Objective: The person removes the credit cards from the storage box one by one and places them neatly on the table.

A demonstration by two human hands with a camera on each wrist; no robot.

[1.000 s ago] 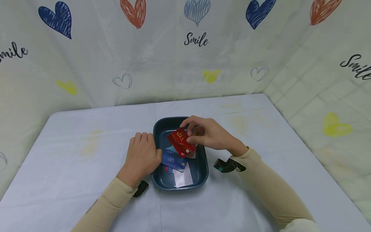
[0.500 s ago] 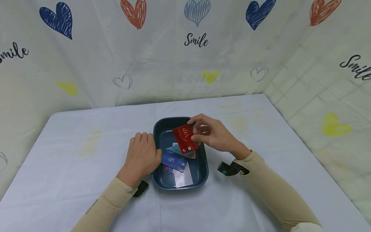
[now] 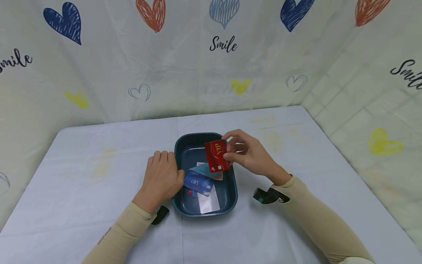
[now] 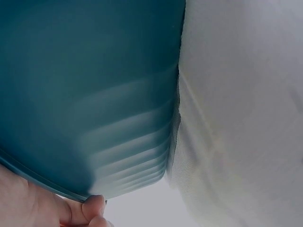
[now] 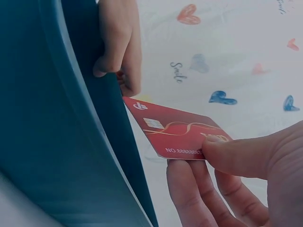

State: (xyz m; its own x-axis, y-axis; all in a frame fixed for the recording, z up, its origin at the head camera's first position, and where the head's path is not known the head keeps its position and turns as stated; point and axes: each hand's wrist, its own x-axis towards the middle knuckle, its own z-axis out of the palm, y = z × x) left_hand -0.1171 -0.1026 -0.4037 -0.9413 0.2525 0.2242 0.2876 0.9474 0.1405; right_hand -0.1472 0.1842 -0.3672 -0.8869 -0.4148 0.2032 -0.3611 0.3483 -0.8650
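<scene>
A red VIP card (image 3: 216, 156) is pinched between the thumb and fingers of my right hand (image 3: 250, 152), raised over the tray's far right part. In the right wrist view the card's (image 5: 175, 128) chip and number side shows. My left hand (image 3: 162, 178) grips the left rim of a dark teal plastic tray (image 3: 227, 200). The left wrist view has its fingers (image 4: 94, 206) at the rim. Inside the tray lie overlapping cards: a blue VIP card (image 3: 198, 182), a light teal card (image 3: 205, 169), a pale card (image 3: 209, 201) and others partly hidden.
The tray stands on a table with a white cloth (image 3: 99, 198). Behind it hangs a pale sheet (image 3: 184, 73) printed with hearts and "Smile". Each wrist carries a small black camera, such as the right camera (image 3: 270, 196).
My right hand has drawn the red card to the right and turned it more upright, uncovering more of the light teal card. The left hand has stayed on the tray rim.
</scene>
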